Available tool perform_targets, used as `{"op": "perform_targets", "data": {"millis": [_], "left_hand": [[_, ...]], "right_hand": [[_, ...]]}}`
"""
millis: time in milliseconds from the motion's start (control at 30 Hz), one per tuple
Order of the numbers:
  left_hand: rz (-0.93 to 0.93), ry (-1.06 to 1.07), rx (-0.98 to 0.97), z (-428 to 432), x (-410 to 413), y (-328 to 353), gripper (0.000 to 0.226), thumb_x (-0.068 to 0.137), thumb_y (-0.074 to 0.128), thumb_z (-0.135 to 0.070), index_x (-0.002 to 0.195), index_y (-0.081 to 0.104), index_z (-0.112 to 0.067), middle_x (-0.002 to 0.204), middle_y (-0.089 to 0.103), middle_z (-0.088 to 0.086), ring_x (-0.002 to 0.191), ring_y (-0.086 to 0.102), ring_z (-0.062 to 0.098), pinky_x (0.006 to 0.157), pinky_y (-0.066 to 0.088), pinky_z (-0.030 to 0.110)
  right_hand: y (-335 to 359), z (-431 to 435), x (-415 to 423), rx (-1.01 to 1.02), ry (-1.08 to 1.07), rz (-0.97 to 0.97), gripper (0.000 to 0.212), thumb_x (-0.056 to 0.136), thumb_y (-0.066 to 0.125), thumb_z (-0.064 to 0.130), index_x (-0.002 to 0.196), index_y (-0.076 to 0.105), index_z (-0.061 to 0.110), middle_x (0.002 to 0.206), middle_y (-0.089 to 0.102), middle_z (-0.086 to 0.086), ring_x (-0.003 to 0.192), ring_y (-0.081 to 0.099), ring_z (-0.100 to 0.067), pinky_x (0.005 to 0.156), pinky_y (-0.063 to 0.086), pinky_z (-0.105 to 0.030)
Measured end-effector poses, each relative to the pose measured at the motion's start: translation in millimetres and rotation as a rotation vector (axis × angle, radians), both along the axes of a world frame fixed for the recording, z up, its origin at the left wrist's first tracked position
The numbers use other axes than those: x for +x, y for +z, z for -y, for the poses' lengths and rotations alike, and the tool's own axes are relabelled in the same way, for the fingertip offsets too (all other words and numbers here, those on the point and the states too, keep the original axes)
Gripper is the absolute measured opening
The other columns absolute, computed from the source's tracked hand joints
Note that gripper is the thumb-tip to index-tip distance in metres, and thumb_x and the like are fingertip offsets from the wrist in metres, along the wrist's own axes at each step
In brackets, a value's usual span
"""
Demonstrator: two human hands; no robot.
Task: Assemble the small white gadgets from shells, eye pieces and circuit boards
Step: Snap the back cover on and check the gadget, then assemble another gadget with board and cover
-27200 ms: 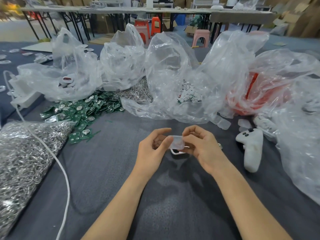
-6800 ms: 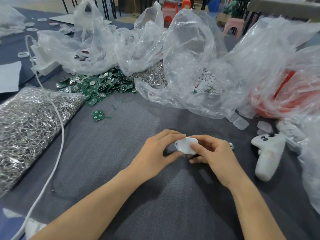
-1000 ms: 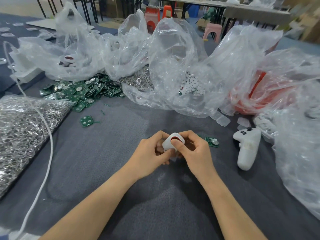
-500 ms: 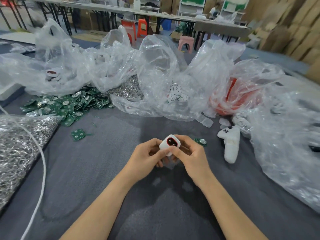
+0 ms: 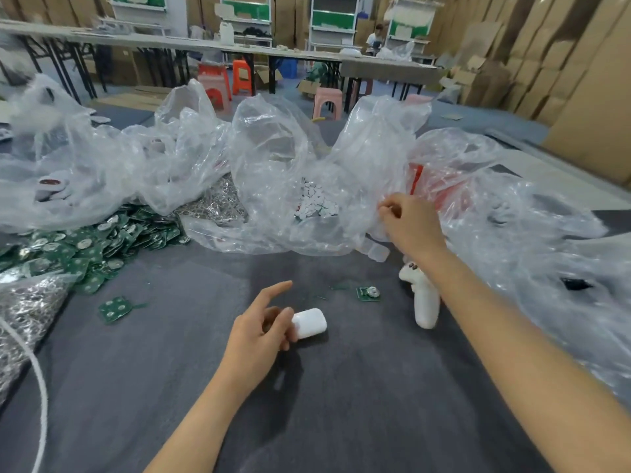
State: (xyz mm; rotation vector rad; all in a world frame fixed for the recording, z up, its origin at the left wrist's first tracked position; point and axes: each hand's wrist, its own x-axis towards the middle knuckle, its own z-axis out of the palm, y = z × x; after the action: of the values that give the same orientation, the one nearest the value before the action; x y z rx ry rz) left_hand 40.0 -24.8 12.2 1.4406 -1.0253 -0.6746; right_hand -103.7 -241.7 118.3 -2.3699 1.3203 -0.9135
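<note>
I record the left hand (image 5: 259, 332) low and near, forearm entering from below. Its index finger is straight; the other fingers curl, pinching one end of the white gadget (image 5: 310, 323). The right arm is extended forward, right hand (image 5: 409, 223) knuckles up, fingers curled. I cannot confirm any grip.

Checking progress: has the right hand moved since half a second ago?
Yes. The right hand left the white gadget and went forward past the white controller to the clear bag.
</note>
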Motion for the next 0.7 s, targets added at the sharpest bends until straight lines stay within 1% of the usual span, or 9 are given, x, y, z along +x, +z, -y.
{"op": "perform_targets", "data": {"millis": [67, 167, 233, 333, 400, 467, 533, 633, 700], "left_hand": [[0.006, 0.003, -0.007, 1, 0, 0, 0.036, 0.097, 0.049, -0.006, 0.121, 0.055, -0.033, 0.062, 0.064, 0.001, 0.053, 0.049, 0.011, 0.057, 0.045, 0.019], [0.002, 0.013, -0.015, 3, 0, -1, 0.036, 0.097, 0.048, -0.004, 0.118, 0.057, -0.032, 0.061, 0.063, 0.002, 0.051, 0.048, 0.01, 0.056, 0.045, 0.017], [0.014, 0.016, -0.019, 4, 0, -1, 0.036, 0.097, 0.049, -0.002, 0.116, 0.059, -0.03, 0.06, 0.064, 0.003, 0.05, 0.048, 0.011, 0.056, 0.045, 0.018], [0.046, 0.043, -0.023, 5, 1, -1, 0.036, 0.095, 0.049, 0.001, 0.112, 0.061, -0.029, 0.061, 0.065, 0.005, 0.048, 0.05, 0.011, 0.055, 0.045, 0.018], [0.048, 0.059, -0.019, 5, 1, -1, 0.036, 0.095, 0.048, 0.003, 0.109, 0.062, -0.026, 0.062, 0.065, 0.007, 0.048, 0.051, 0.011, 0.054, 0.046, 0.017], [0.045, 0.069, -0.019, 5, 0, 0, 0.035, 0.095, 0.048, 0.004, 0.107, 0.063, -0.025, 0.063, 0.066, 0.008, 0.048, 0.052, 0.012, 0.055, 0.046, 0.018], [0.036, 0.079, -0.011, 5, -1, 1, 0.035, 0.095, 0.048, 0.004, 0.106, 0.063, -0.025, 0.063, 0.066, 0.009, 0.049, 0.052, 0.013, 0.055, 0.046, 0.019], [0.033, 0.09, -0.003, 4, -1, 2, 0.033, 0.095, 0.047, 0.004, 0.105, 0.063, -0.023, 0.062, 0.066, 0.008, 0.049, 0.052, 0.013, 0.055, 0.045, 0.018], [0.032, 0.09, -0.001, 4, 1, 2, 0.033, 0.096, 0.046, 0.004, 0.105, 0.063, -0.023, 0.062, 0.066, 0.007, 0.05, 0.052, 0.012, 0.055, 0.045, 0.017]], "right_hand": [[16, 38, -12, 0.009, -0.128, -0.137, 0.024, 0.089, 0.047, 0.004, 0.1, 0.068, 0.002, 0.101, 0.068, -0.016, 0.094, 0.061, -0.032, 0.075, 0.045, -0.031], [22, 81, -31, 0.116, -0.232, -0.306, 0.026, 0.085, 0.053, 0.001, 0.107, 0.066, 0.001, 0.112, 0.065, -0.018, 0.105, 0.059, -0.034, 0.09, 0.048, -0.038], [18, 102, -34, 0.154, -0.209, -0.301, 0.026, 0.085, 0.055, 0.0, 0.109, 0.067, 0.001, 0.115, 0.064, -0.017, 0.107, 0.059, -0.032, 0.094, 0.047, -0.038], [4, 120, -17, 0.262, -0.167, -0.293, 0.028, 0.093, 0.047, 0.002, 0.115, 0.063, -0.001, 0.119, 0.062, -0.019, 0.108, 0.058, -0.033, 0.089, 0.044, -0.032], [-6, 128, -2, 0.373, -0.181, -0.28, 0.032, 0.098, 0.042, 0.009, 0.125, 0.055, -0.003, 0.128, 0.056, -0.021, 0.116, 0.053, -0.033, 0.095, 0.041, -0.033], [-14, 139, 7, 0.397, -0.217, -0.312, 0.037, 0.101, 0.037, 0.016, 0.133, 0.048, 0.0, 0.137, 0.049, -0.018, 0.124, 0.048, -0.031, 0.101, 0.037, -0.032], [-22, 147, 12, 0.458, -0.265, -0.374, 0.038, 0.1, 0.037, 0.017, 0.134, 0.048, 0.003, 0.138, 0.048, -0.017, 0.124, 0.048, -0.032, 0.096, 0.039, -0.034], [-29, 156, 14, 0.434, -0.252, -0.338, 0.038, 0.095, 0.046, 0.019, 0.129, 0.053, 0.004, 0.129, 0.055, -0.017, 0.118, 0.053, -0.033, 0.08, 0.039, -0.033], [-30, 158, 14, 0.421, -0.255, -0.36, 0.038, 0.095, 0.046, 0.019, 0.13, 0.053, 0.005, 0.127, 0.056, -0.016, 0.115, 0.055, -0.033, 0.085, 0.045, -0.031]]}}
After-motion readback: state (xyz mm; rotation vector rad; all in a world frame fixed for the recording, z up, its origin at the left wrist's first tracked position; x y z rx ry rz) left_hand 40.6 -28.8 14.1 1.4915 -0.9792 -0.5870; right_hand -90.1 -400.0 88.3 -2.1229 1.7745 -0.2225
